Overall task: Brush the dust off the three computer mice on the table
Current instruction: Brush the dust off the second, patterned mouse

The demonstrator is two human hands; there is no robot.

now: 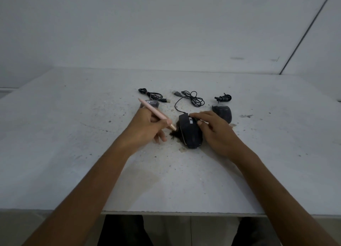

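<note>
Left grip (147, 125) closed pen-fashion on pink brush (155, 111), bristles at the middle mouse (191, 135) directly right of it. Right grip (216, 130) clasps that mouse against the bench (73, 135). Recommend short outward strokes, mouse held firm.

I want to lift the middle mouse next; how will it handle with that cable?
The middle mouse looks like one hard shell, so probably rigid and light. Its cable lies in loose loops, likely to trail floppily. The right hand holds it during brushing, hinting it slides easily.

Dusty black mouse (191, 133) against pink brush (153, 110)
</note>
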